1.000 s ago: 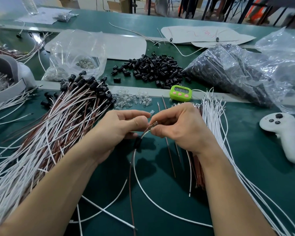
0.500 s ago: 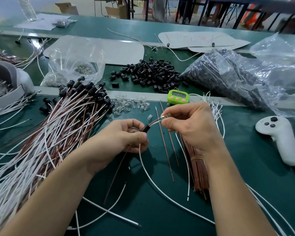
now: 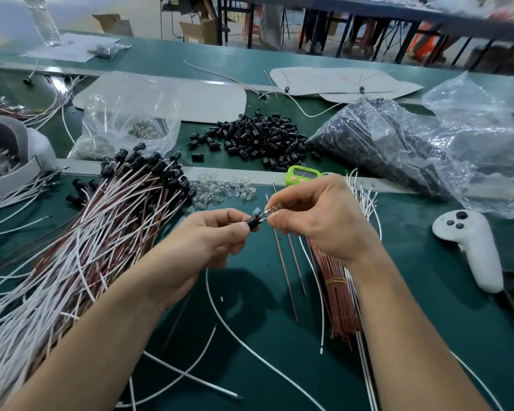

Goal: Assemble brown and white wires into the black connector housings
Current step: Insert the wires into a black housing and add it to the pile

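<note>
My left hand (image 3: 208, 241) pinches a small black connector housing (image 3: 253, 222) between thumb and forefinger. Just right of it, my right hand (image 3: 318, 218) pinches a small clear bulb (image 3: 273, 209) with fine wire ends that reach the housing's mouth. A white wire (image 3: 241, 336) and a brown wire trail down from my left hand over the green table. Loose black housings (image 3: 255, 140) are heaped behind. Several finished brown-and-white assemblies (image 3: 95, 232) lie in a big pile at left. A bound bundle of brown wires (image 3: 336, 292) lies under my right wrist.
Clear bulbs (image 3: 220, 189) are scattered beside a green timer (image 3: 304, 174). Plastic bags (image 3: 398, 143) of black parts fill the right rear, another bag (image 3: 125, 123) sits at the left rear. A white controller (image 3: 472, 247) lies at right. White wires (image 3: 362, 197) fan out behind my right hand.
Both hands have risen slightly and drawn together; the black housing now sits close to the bulb, where earlier a short length of wire showed between them.
</note>
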The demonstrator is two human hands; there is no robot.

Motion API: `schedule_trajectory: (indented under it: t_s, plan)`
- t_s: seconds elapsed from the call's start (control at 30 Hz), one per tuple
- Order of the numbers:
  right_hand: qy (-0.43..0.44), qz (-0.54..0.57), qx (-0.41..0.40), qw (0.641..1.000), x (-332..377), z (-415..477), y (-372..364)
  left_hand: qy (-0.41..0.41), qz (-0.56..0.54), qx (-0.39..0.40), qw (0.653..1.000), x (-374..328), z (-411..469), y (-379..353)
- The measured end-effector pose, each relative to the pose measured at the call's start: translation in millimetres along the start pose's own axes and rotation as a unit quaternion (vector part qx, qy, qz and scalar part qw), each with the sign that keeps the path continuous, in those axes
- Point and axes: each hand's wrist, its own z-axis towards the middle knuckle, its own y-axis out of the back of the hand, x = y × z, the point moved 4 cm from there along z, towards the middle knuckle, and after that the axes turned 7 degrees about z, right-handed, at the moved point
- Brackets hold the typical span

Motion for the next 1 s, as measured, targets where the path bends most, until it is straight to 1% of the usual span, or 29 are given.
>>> schedule_trajectory:
  t_s: [0.1, 0.27, 0.43, 0.53, 0.7, 0.77, 0.83, 0.9, 1.0]
  plan:
    - [-0.003, -0.023, 0.009, 1.0, -2, -1, -2, -0.007, -0.019, -0.016, 1.0, 2, 2, -3]
    - [-0.001, -0.04, -0.003, 0.999, -3, -2, -1, -0.017, -0.028, -0.036, 0.999, 3, 1, -5]
    - [0.013, -0.039, -0.018, 0.999, -8, -11, -1, -0.021, -0.008, -0.065, 0.998, 8, 3, -9]
    - [0.017, -0.028, -0.025, 0.999, -13, -12, -1, -0.021, -0.02, -0.067, 0.997, 11, 4, -13]
    - [0.022, -0.021, -0.038, 0.999, -15, -14, 1, -0.036, -0.055, -0.044, 0.997, 10, 6, -17]
    - [0.022, -0.026, -0.04, 0.999, -15, -15, 0, -0.052, -0.031, -0.047, 0.997, 9, 5, -17]
    - [0.024, -0.029, -0.04, 0.998, -15, -15, -1, -0.083, 0.021, -0.075, 0.993, 7, 5, -16]
    - [0.023, -0.033, -0.044, 0.998, -15, -15, -1, -0.102, 0.039, -0.088, 0.99, 5, 5, -15]
    - [0.035, -0.053, -0.043, 0.997, -13, -17, -1, -0.088, 0.037, -0.081, 0.992, 5, 5, -16]
